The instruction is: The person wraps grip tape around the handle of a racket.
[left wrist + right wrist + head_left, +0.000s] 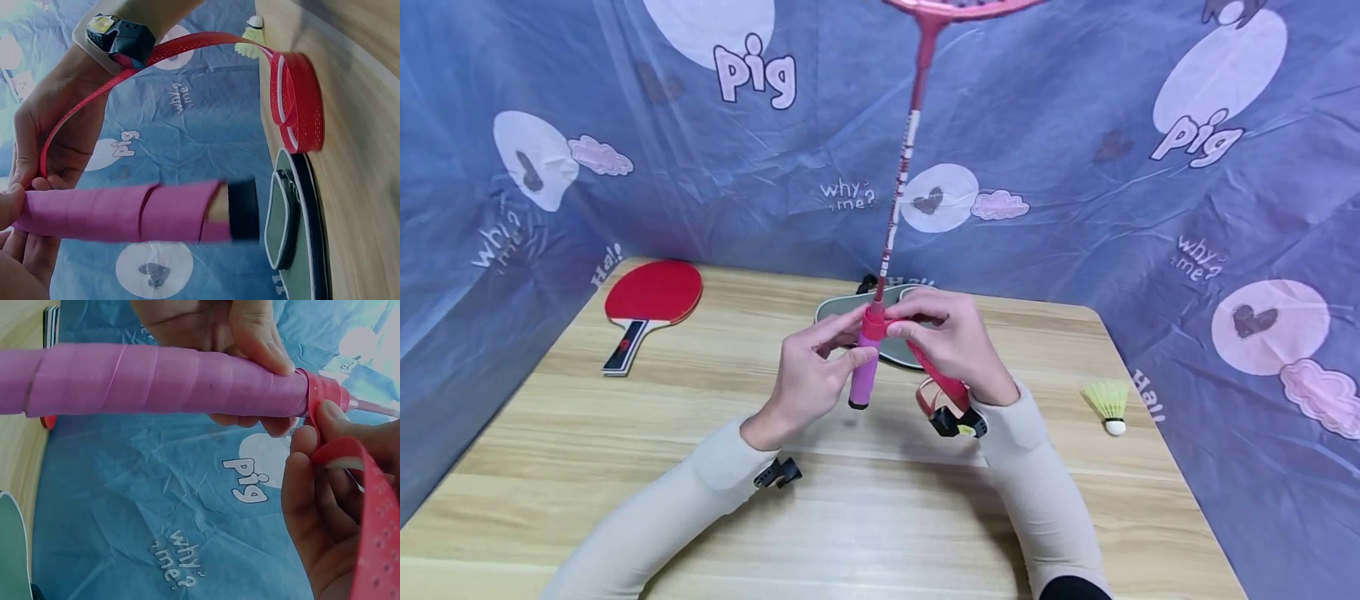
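Note:
A badminton racket (898, 187) stands nearly upright over the table, its head cut off by the top of the head view. My left hand (805, 379) holds the racket's purple-wrapped handle (169, 381) between thumb and fingers near its upper end. Red perforated grip tape (369, 494) circles the top of the handle, just below the shaft. Beside it, my right hand (958, 337) pinches the free run of this tape close to the handle. In the left wrist view, the tape loops down to a loose red coil (306, 103). The handle's butt cap (244, 209) is black.
A green-grey racket case (835, 310) lies behind the hands. On the left is a red table tennis bat (655, 292); on the right lies a yellow shuttlecock (1108, 404). Blue printed cloth (760, 208) walls the wooden table (700, 433) at the back and sides.

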A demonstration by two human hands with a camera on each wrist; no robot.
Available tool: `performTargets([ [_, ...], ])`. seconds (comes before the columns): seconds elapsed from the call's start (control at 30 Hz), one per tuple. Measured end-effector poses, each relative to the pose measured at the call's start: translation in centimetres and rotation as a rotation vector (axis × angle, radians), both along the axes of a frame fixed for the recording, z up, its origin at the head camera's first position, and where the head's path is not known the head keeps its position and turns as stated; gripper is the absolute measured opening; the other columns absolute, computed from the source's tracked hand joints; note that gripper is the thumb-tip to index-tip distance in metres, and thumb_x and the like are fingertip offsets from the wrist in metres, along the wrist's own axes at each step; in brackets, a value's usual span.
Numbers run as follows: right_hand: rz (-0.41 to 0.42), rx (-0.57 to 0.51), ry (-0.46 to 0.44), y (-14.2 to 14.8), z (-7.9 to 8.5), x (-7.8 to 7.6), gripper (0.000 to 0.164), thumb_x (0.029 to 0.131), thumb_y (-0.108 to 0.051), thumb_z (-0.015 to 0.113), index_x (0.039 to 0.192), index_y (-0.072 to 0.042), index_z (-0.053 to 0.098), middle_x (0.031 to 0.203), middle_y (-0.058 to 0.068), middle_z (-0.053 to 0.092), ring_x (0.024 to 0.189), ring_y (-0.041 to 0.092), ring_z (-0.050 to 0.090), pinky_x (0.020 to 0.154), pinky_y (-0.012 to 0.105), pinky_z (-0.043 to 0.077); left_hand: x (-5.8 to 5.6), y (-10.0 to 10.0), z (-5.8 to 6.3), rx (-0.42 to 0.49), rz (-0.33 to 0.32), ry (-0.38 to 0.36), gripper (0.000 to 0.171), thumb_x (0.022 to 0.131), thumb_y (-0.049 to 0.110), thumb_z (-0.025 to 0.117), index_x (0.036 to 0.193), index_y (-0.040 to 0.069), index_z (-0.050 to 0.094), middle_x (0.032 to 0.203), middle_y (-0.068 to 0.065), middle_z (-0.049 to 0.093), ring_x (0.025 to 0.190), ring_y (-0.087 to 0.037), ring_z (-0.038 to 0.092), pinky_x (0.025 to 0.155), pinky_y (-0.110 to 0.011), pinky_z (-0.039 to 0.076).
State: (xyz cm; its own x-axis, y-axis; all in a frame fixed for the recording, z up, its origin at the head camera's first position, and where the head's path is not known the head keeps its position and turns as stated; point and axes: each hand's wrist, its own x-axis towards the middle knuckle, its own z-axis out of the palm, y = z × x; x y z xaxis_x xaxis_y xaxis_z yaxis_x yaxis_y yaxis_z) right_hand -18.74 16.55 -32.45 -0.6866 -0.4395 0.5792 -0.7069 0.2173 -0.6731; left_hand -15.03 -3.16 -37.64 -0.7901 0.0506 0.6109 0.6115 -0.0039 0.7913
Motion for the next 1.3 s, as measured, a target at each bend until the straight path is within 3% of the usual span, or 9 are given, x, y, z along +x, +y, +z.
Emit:
performTargets([
  [0.13, -0.012, -0.057, -0.016, -0.2, -0.2, 0.1, 0.014, 0.081, 0.007, 0.079, 0.094, 0.003, 0.078, 0.09, 0.017, 0.075, 0.077, 0.01, 0.064, 0.065, 0.022, 0.056, 0.0, 0.0, 0.1, 0.047, -0.025, -0.011, 0.042, 0.082, -0.01, 0.077, 0.123, -0.009, 0.066, 0.117, -0.026, 0.072, 0.095, -0.007, 0.072, 0.087, -0.023, 0.061],
  [0.23, -0.039, -0.097, -0.019, -0.4, -0.3, 0.1, 0.013, 0.08, 0.009, 0.079, 0.093, 0.005, 0.077, 0.09, 0.018, 0.075, 0.077, 0.01, 0.065, 0.067, 0.023, 0.058, 0.0, 0.1, -0.1, 0.05, -0.024, 0.032, 0.04, 0.084, -0.011, 0.074, 0.123, -0.011, 0.066, 0.118, -0.027, 0.07, 0.096, -0.008, 0.072, 0.087, -0.026, 0.062],
  [0.37, -0.042, -0.145, -0.032, -0.5, -0.4, 0.1, 0.011, 0.082, 0.008, 0.078, 0.093, 0.006, 0.076, 0.088, 0.018, 0.074, 0.075, 0.01, 0.064, 0.064, 0.021, 0.056, 0.0, 0.5, -0.1, -0.026, 0.057, 0.114, 0.049, 0.081, -0.002, 0.081, 0.127, -0.005, 0.067, 0.119, -0.019, 0.072, 0.096, -0.015, 0.071, 0.084, -0.028, 0.062],
  [0.5, -0.025, -0.187, -0.072, -0.4, -0.6, 0.0, 0.01, 0.085, 0.003, 0.078, 0.093, 0.007, 0.075, 0.086, 0.012, 0.074, 0.067, 0.01, 0.061, 0.056, 0.02, 0.052, -0.1, 0.8, -0.1, -0.099, 0.115, 0.125, 0.06, 0.073, 0.006, 0.09, 0.129, 0.002, 0.068, 0.115, -0.012, 0.074, 0.093, -0.02, 0.071, 0.081, -0.029, 0.062],
  [0.67, -0.032, -0.19, -0.1, -0.4, -1.0, 0.0, 0.011, 0.085, 0.0, 0.079, 0.092, 0.007, 0.075, 0.083, 0.003, 0.073, 0.061, 0.009, 0.058, 0.052, 0.02, 0.05, 0.0, 0.7, -0.3, -0.096, 0.102, 0.094, 0.062, 0.072, 0.005, 0.091, 0.129, 0.0, 0.068, 0.111, -0.012, 0.069, 0.083, -0.021, 0.072, 0.078, -0.03, 0.064],
  [0.87, -0.032, -0.188, -0.104, -0.9, -1.0, 0.2, 0.01, 0.081, 0.005, 0.08, 0.09, 0.006, 0.077, 0.075, 0.003, 0.069, 0.056, 0.012, 0.054, 0.048, 0.022, 0.047, 0.2, 0.5, -0.6, -0.019, 0.073, 0.03, 0.056, 0.077, -0.001, 0.086, 0.129, -0.004, 0.066, 0.109, -0.016, 0.069, 0.088, -0.025, 0.074, 0.082, -0.028, 0.063],
  [1.1, -0.052, -0.033, 0.005, -0.5, -0.2, 0.6, 0.014, 0.082, 0.001, 0.081, 0.096, -0.003, 0.079, 0.089, 0.01, 0.076, 0.068, 0.011, 0.061, 0.057, 0.019, 0.051, 0.3, 0.4, -0.4, 0.067, 0.029, 0.013, 0.053, 0.078, -0.011, 0.08, 0.129, -0.009, 0.064, 0.109, -0.025, 0.068, 0.095, -0.033, 0.074, 0.086, -0.029, 0.062],
  [1.2, -0.064, -0.003, 0.016, -0.4, 0.0, 0.7, 0.015, 0.083, 0.0, 0.08, 0.097, -0.004, 0.08, 0.09, 0.008, 0.076, 0.067, 0.011, 0.06, 0.057, 0.018, 0.05, 0.3, 0.3, -0.2, 0.078, 0.005, 0.011, 0.053, 0.079, -0.014, 0.077, 0.129, -0.011, 0.062, 0.111, -0.027, 0.067, 0.097, -0.029, 0.073, 0.088, -0.029, 0.061],
  [1.3, -0.079, -0.012, 0.0, -0.4, 0.0, 0.7, 0.012, 0.084, -0.001, 0.08, 0.096, -0.005, 0.08, 0.089, 0.009, 0.076, 0.065, 0.012, 0.058, 0.055, 0.019, 0.049, 0.3, 0.2, 0.0, 0.083, -0.016, 0.004, 0.051, 0.08, -0.014, 0.076, 0.129, -0.013, 0.062, 0.114, -0.028, 0.066, 0.101, -0.016, 0.072, 0.09, -0.029, 0.061],
])
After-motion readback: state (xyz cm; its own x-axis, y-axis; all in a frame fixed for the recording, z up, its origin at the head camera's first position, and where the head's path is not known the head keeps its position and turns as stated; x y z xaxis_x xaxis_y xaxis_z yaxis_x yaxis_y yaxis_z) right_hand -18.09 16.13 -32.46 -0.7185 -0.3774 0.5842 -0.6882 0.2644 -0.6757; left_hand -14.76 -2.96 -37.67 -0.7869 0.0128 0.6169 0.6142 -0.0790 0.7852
